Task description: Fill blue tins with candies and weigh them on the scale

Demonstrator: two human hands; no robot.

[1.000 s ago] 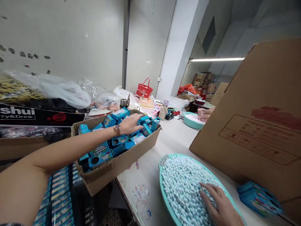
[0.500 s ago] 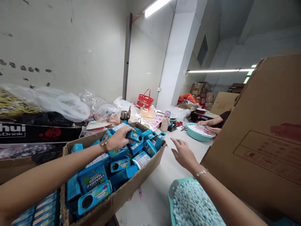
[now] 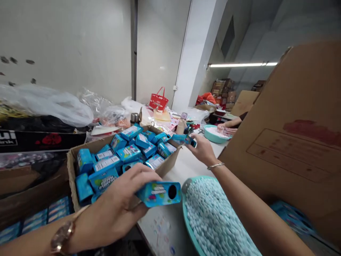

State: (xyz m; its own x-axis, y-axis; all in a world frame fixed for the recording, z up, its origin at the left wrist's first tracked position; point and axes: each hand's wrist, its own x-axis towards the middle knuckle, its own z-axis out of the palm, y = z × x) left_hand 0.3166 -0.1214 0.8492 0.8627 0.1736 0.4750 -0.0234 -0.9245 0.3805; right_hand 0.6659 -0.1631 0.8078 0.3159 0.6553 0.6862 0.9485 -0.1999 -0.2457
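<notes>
In the head view, the left hand [image 3: 119, 202] is closed around a blue printed candy box [image 3: 158, 195], with fingers on its upper side and the thumb below. This box lies sideways in the grip, in front of the open cardboard carton [image 3: 170, 163], and its round dark hole is toward the right. The right hand [image 3: 204, 149] pinches the near end of a second blue box [image 3: 181, 138], just beside the far right corner of the carton. Many similar boxes [image 3: 129, 153] are lying mixed inside the carton. Under the right forearm there is a turquoise basin [image 3: 187, 222], full of pale blue candies [image 3: 213, 213], on the white table [image 3: 186, 163]. Farther away, a co-worker's hands [image 3: 225, 131] are at another turquoise basin [image 3: 216, 139] with pinkish contents.
</notes>
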